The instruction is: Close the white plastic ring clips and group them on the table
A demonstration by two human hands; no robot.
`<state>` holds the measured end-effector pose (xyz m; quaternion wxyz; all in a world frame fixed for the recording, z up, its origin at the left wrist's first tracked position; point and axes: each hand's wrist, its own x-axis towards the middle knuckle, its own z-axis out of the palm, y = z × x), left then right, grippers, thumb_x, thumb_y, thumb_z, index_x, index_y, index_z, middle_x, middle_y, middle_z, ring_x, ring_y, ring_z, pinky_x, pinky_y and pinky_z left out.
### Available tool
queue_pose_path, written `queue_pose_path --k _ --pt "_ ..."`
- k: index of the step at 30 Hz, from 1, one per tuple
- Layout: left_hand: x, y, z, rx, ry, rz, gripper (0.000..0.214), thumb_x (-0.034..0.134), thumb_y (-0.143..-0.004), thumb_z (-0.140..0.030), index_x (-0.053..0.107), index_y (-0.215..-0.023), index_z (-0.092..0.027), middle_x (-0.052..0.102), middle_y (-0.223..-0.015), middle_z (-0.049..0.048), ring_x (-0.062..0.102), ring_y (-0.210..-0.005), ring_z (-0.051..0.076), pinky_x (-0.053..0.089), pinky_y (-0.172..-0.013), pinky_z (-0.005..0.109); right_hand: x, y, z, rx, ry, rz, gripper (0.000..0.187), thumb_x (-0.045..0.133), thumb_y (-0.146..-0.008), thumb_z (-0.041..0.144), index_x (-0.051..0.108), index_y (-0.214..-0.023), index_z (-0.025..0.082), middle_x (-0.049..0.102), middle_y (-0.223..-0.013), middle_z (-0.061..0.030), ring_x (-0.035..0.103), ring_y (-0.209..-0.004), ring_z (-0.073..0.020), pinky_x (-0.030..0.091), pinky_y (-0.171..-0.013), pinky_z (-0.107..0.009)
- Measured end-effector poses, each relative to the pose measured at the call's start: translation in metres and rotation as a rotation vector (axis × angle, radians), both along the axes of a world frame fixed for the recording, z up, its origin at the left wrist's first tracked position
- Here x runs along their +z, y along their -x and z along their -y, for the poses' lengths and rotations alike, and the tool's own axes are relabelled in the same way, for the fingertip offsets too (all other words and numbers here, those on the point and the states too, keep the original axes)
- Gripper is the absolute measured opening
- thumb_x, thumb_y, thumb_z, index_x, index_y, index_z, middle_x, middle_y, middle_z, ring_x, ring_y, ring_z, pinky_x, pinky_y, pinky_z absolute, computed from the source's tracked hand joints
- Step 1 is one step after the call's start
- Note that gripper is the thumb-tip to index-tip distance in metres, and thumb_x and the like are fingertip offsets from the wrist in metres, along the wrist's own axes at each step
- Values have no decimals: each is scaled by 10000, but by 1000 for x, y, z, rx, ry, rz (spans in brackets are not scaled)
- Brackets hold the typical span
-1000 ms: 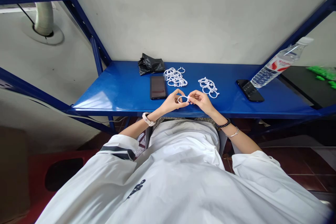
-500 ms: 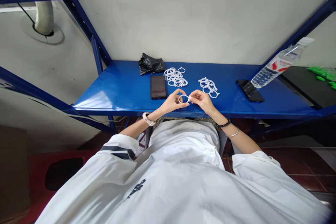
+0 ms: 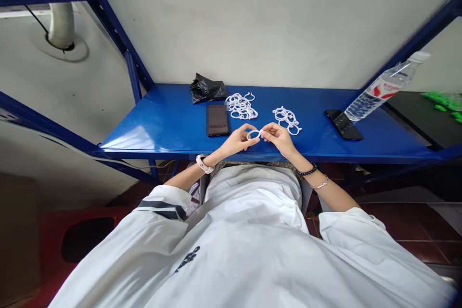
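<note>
A white plastic ring (image 3: 253, 132) is held between my two hands, just above the front edge of the blue table (image 3: 169, 125). My left hand (image 3: 236, 140) grips its left side between thumb and fingers. My right hand (image 3: 277, 136) pinches the ring's right end, where the fingertips hide part of it. Beyond my left hand lies a pile of similar white rings (image 3: 241, 107), some with an open gap. A smaller group of white rings (image 3: 287, 119) rests just past my right hand.
A dark phone-like device (image 3: 218, 120) lies left of the larger pile, with a crumpled black plastic bag (image 3: 207, 89) behind it. To the right are a black phone (image 3: 344, 124) and a tilted water bottle (image 3: 384, 89). Green pieces (image 3: 443, 102) sit on a dark surface at far right.
The ring between my hands has tilted and now looks flatter, with my left fingers closing slightly. Both piles of rings stay where they were.
</note>
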<state>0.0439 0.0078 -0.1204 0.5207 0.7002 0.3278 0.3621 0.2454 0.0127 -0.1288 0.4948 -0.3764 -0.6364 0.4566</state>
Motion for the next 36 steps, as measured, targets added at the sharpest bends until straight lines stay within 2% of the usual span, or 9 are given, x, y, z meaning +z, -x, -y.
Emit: queue_pose_path --k 16,28,36 --pt "-2 1 -1 -37 -17 -20 531 617 -872 -617 513 -1133 -168 493 -588 -79 480 -485 66 364 -477 185 5 1 3 22 5 12 477 816 -684 624 640 -868 220 686 -802 -19 622 -638 -141 581 -627 -309" --pt "-4 2 -2 -49 -16 -22 509 591 -895 -610 521 -1131 -165 497 -588 -71 468 -495 67 364 -477 184 4 2 3 24 28 -12 472 840 -661 601 650 -864 219 691 -801 -12 616 -631 -132 583 -632 -303" --pt "-3 1 -2 -57 -4 5 519 579 -888 -640 524 -1099 -169 480 -564 -80 455 -491 66 357 -491 188 2 1 2 51 14 5 474 821 -687 605 679 -926 222 707 -844 -25 637 -681 -146 584 -646 -303"
